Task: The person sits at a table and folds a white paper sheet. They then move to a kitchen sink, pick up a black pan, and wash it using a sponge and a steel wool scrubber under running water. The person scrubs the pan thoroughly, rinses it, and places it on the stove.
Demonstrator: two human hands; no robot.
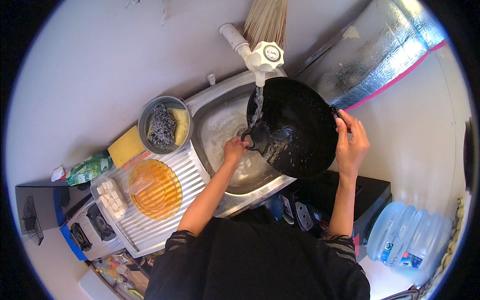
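Note:
A black wok [300, 127] hangs tilted over the right side of the stainless steel sink [228, 112]. My left hand [235, 149] has its fingers on the wok's near-left loop handle. On the opposite rim, my right hand [350, 140] pinches the other handle between thumb and fingers. Water streams from a white plastic faucet [265, 58] onto the wok's left edge, beside the left handle. Wet streaks and a pale patch show on the dark inner surface. The basin below is wet.
Left of the basin, a grey pot [165, 150] holds a scouring pad [162, 127] and a yellow sponge. An amber glass plate [161, 198] and a plastic container of white cubes [111, 197] sit on the ribbed drainboard [189, 172]. A large water bottle [408, 236] stands right.

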